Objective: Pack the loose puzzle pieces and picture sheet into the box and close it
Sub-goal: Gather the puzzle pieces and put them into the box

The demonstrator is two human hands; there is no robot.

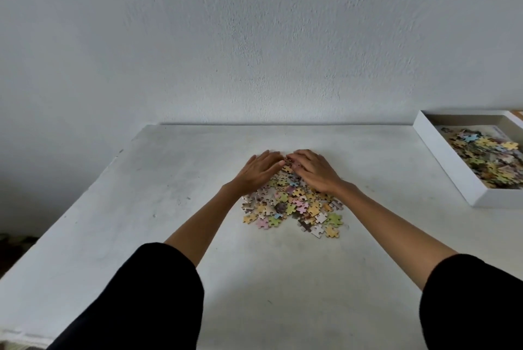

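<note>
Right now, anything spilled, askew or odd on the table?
Nothing damaged. A pile of pieces lies loose on the table, apart from the open box at far right, which holds more. Left hand and right hand rest on the pile's far edge.

A pastel, many-coloured heap of loose puzzle pieces (pixel 294 208) lies mid-table. The shallow white box (pixel 445 157) sits open-topped at the table's right edge, with more pieces (pixel 486 160) piled inside.
</note>
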